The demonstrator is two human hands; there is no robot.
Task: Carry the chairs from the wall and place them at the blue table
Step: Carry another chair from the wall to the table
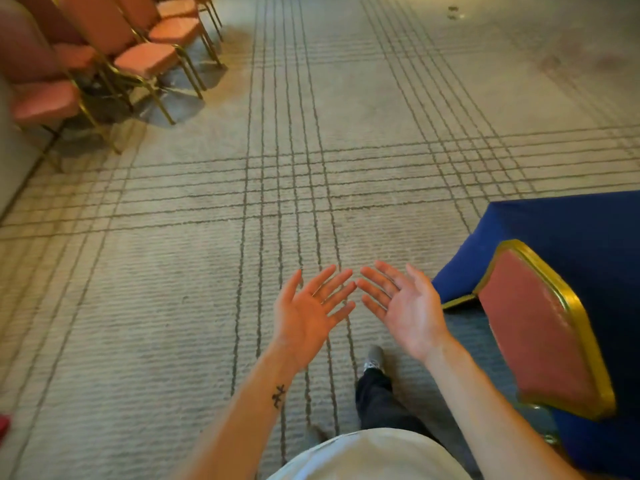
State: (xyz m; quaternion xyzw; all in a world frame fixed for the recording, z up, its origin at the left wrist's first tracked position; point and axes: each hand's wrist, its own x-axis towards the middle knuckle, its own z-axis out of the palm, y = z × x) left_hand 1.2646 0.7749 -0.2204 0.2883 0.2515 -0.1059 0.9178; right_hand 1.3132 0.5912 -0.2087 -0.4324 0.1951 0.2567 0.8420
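Several pink-cushioned chairs with gold metal frames [138, 60] stand in a row along the wall at the upper left. At the right, the blue-clothed table [571, 230] has one such chair [540, 330] pushed against it, its pink back with gold rim facing me. My left hand [308, 313] and my right hand [401, 306] are held out in front of me over the carpet, palms up, fingers spread and straight. Both hold nothing, and the fingertips nearly meet.
Beige carpet with dark grid lines [242, 202] spreads between the wall chairs and the table. My foot in a grey shoe [374, 358] steps forward below my hands. A grey wall [14, 157] runs down the left edge.
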